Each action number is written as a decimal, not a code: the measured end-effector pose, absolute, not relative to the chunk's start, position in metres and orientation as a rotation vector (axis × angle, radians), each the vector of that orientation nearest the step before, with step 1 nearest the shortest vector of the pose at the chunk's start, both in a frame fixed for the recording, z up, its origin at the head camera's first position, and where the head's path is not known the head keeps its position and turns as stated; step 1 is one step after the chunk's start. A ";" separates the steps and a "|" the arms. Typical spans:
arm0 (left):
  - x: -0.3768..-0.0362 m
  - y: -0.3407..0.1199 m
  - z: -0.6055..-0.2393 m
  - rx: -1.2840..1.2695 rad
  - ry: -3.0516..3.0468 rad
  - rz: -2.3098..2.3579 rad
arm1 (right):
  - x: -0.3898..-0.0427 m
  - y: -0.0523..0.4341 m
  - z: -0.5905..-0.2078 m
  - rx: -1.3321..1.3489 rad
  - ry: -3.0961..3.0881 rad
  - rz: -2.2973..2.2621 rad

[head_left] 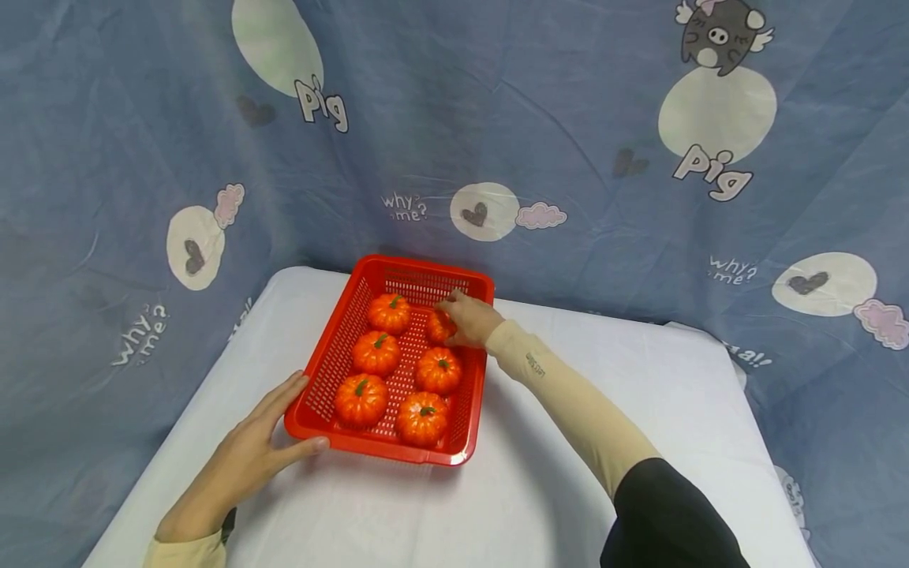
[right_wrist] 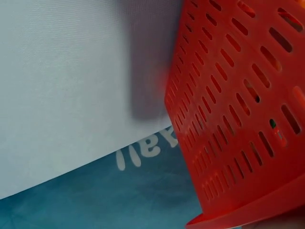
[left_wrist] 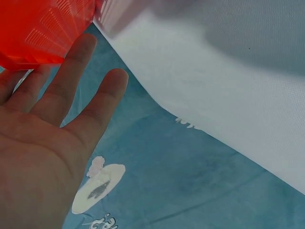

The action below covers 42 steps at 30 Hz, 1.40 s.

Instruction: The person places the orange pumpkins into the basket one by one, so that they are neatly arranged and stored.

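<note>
Head view is showing a red perforated plastic basket [head_left: 323, 371] sitting on a desk covered in white cloth [head_left: 540, 481], with six small orange toy pumpkins lying inside it in two rows of three. The right hand [head_left: 470, 317] is reaching into the far right corner of the basket, its fingers curling over the far-right orange pumpkin [head_left: 439, 326] and gripping it while that pumpkin is resting in its place in the basket. The left hand [head_left: 245, 456] is lying flat on the desk at the basket's near left corner, fingers straight and spread, thumb touching the basket's front rim, holding nothing. Left wrist view is showing the open palm [left_wrist: 43, 138] with straight fingertips meeting the red basket wall [left_wrist: 43, 28] above the white cloth edge. Right wrist view is showing only the slotted red basket side [right_wrist: 238, 109] close up, beside the white cloth; the hand itself is not appearing there. A blue cartoon-printed backdrop sheet [head_left: 554, 118] is hanging behind the desk
</note>
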State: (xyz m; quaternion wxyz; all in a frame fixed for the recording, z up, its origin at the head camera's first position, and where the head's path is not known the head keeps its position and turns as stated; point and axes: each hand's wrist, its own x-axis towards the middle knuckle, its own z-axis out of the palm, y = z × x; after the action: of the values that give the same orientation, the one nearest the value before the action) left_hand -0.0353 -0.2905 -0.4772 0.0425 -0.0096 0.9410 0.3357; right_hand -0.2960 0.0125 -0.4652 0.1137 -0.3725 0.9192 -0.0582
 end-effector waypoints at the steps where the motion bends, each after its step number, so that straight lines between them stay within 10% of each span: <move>1: -0.035 -0.291 -0.477 -0.027 2.879 1.027 | -0.296 0.012 -0.466 -1.103 2.699 -0.158; 42: -0.034 -0.290 -0.477 -0.003 2.896 1.036 | -0.292 0.017 -0.470 -1.152 2.727 -0.166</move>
State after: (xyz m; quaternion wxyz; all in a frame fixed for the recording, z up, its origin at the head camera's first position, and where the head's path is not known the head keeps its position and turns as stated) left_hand -0.0341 -0.2902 -0.4774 0.0332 -0.0009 0.9411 0.3365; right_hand -0.2920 0.0167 -0.4696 0.0882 -0.3872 0.9161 -0.0558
